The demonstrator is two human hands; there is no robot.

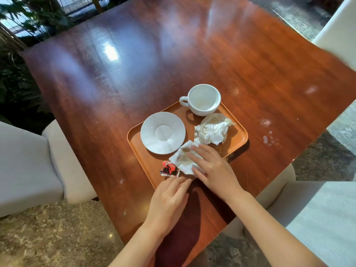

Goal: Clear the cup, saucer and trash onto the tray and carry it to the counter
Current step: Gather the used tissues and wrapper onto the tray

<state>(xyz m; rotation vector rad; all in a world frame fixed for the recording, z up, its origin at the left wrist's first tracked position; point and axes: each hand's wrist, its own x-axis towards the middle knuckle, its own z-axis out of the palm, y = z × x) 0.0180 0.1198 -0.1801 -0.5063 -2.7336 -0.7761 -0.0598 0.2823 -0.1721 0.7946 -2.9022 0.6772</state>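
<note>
Head view, step in hand: everything appears to be loaded on the tray [238, 140], so the lift looks to be the next thing to do.
Tray: orange, lower centre of the frame, lying on the dark wooden table [134, 64] close to its near corner.
Cup [202, 99]: white, upright, at the tray's far corner, handle toward the left of the frame; it looks empty.
Saucer [162, 132]: white, on the tray's left part, apart from the cup.
Crumpled napkin [212, 130]: on the tray's right part, just below the cup.
Flat napkin [183, 160]: stained, near the tray's near edge, partly under the right hand.
Wrapper [169, 169]: red and black, at the tray's near left edge, beside the flat napkin.
Left hand [169, 201]: fingers loosely curled, fingertips at the tray's near corner, holding nothing.
Right hand [213, 168]: flat and spread, pressing on the flat napkin, gripping nothing.
Doing it well: take the tray by two opposite edges, thumbs on the rim, and raise it level; the cup stands loose off its saucer and could slide, and the light paper could blow off.
Count: one tray, one cup, one saucer, two napkins, one wrapper, two hands.
Table marks: pale spills toward the right edge of the frame.
</note>
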